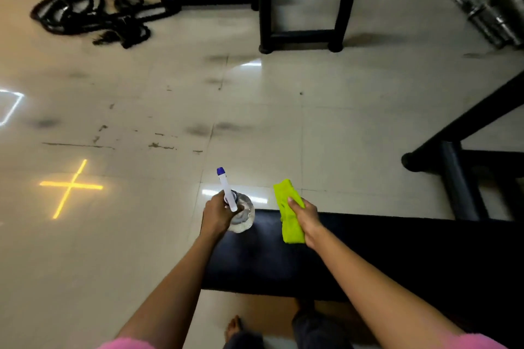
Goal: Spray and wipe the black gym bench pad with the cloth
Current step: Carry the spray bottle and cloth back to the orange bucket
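The black gym bench pad (368, 252) stretches across the lower right of the head view, its left end just below my hands. My left hand (217, 214) grips a clear spray bottle (242, 214) with a white nozzle and blue tip, held over the pad's left end. My right hand (304, 217) holds a folded bright yellow-green cloth (289, 207) above the pad's far edge, thumb on top of it. Whether the cloth touches the pad I cannot tell.
Pale tiled floor (141, 122) lies ahead, with a yellow light cross (71, 185) at the left. Coiled black ropes (90, 13) and black machine frames (300, 34) stand at the back. A black frame (453, 167) is at the right. My foot (234, 326) shows below the bench.
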A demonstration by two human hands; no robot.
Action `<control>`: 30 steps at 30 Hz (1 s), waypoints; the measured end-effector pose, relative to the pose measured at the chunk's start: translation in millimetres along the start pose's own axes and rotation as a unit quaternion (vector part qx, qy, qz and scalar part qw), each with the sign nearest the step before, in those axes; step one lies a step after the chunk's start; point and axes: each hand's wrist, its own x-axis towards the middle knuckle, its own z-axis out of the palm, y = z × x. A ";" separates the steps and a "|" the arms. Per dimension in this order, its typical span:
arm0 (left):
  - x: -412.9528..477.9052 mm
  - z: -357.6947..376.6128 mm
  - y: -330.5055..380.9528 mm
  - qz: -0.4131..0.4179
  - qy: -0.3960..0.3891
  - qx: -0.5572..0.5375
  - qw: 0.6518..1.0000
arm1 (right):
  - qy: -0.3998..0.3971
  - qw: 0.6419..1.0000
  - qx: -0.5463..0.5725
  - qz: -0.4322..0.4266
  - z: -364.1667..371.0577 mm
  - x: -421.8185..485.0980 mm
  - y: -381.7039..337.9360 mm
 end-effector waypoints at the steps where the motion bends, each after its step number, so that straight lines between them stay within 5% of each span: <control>1: 0.1 -2.3 9.7 0.025 -0.017 0.016 0.999 | 0.020 1.000 0.013 -0.010 -4.4 -7.3 -2.3; 5: 5.8 -5.7 42.4 0.124 -0.080 0.070 0.987 | 0.090 0.992 0.084 -0.016 -16.9 -35.5 2.5; 13: -50.9 15.3 90.6 0.317 -0.242 0.130 0.908 | 0.272 0.934 0.229 -0.043 -35.3 -136.3 56.9; 21: -201.7 88.4 74.4 0.424 -0.421 0.220 0.771 | 0.450 0.807 0.383 -0.016 -66.3 -290.1 194.6; 30: -411.7 122.8 -16.9 0.497 -0.523 0.262 0.641 | 0.578 0.672 0.463 -0.006 -45.5 -484.8 345.8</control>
